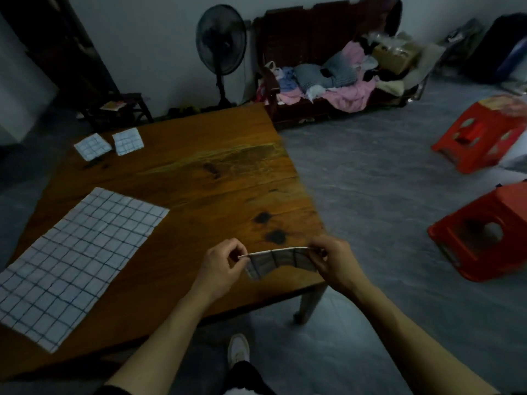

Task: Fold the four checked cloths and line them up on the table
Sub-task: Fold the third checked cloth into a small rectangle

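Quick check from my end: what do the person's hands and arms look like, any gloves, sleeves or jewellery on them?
Both the left hand and right hand are bare, no gloves. No rings, watch or bracelet are visible in this dim view. The forearms are uncovered up to the frame's bottom edge; a dark patch at the lower left may be a sleeve, but I cannot tell.

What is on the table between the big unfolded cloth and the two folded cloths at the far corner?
Nothing: in the head view only bare wood of the table lies between the unfolded cloth and the two folded cloths.
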Motion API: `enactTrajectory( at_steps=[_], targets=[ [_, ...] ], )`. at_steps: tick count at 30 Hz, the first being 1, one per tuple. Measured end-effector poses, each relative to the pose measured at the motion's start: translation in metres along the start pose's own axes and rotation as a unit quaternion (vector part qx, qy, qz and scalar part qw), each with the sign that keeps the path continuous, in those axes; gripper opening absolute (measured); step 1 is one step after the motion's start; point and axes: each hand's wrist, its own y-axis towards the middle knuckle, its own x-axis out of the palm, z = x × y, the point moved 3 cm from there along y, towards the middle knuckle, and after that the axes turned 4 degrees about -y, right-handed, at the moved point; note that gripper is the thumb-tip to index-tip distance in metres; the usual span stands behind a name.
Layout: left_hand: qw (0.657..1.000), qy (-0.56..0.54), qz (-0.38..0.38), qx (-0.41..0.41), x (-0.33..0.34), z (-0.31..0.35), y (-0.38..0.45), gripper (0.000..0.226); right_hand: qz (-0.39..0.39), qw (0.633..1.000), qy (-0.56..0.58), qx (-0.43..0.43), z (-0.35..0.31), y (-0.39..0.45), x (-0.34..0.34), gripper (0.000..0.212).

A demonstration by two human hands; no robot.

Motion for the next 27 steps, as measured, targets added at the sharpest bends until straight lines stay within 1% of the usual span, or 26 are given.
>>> enactTrajectory(
  at_steps=[3,5,8,11,13,15,17,18,22,25,27],
  targets=[
    [1.0,-0.003,-0.008,0.03,0.039,0.041,0.003,0.012,0.027,0.999,-0.013,0.038,0.031,-0.033,-0.038,0.008],
    [0.999,-0.016,-0.02,0.042,0.062,0.067,0.012,0.012,0.064,0.996,-0.02,0.061,0.052,-0.048,-0.062,0.005],
    [0.996,-0.029,-0.041,0.068,0.092,0.1,0.029,0.011,0.12,0.987,-0.011,0.106,0.081,-0.063,-0.091,0.006],
    [0.993,-0.025,-0.049,0.108,0.118,0.129,0.056,0.012,0.155,0.977,0.008,0.147,0.107,-0.072,-0.117,0.009],
    [0.988,-0.012,-0.06,0.141,0.138,0.145,0.079,0.011,0.172,0.971,0.01,0.164,0.125,-0.076,-0.136,0.012],
    [0.977,0.029,-0.093,0.191,0.163,0.16,0.103,0.008,0.183,0.966,0.005,0.181,0.146,-0.079,-0.154,0.014],
    [0.963,0.065,-0.117,0.235,0.192,0.171,0.125,0.01,0.185,0.963,-0.013,0.193,0.169,-0.079,-0.17,0.015],
    [0.961,0.063,-0.119,0.243,0.205,0.176,0.136,0.011,0.179,0.964,-0.024,0.197,0.181,-0.077,-0.178,0.015],
    [0.967,0.001,-0.107,0.232,0.252,0.189,0.19,0.01,0.15,0.964,-0.066,0.209,0.229,-0.051,-0.211,0.015],
    [0.972,-0.04,-0.102,0.206,0.272,0.197,0.233,0.014,0.135,0.962,-0.085,0.22,0.258,-0.015,-0.237,0.018],
    [0.975,-0.071,-0.096,0.186,0.278,0.204,0.263,0.012,0.131,0.963,-0.093,0.214,0.276,0.014,-0.252,0.02]
  ],
)
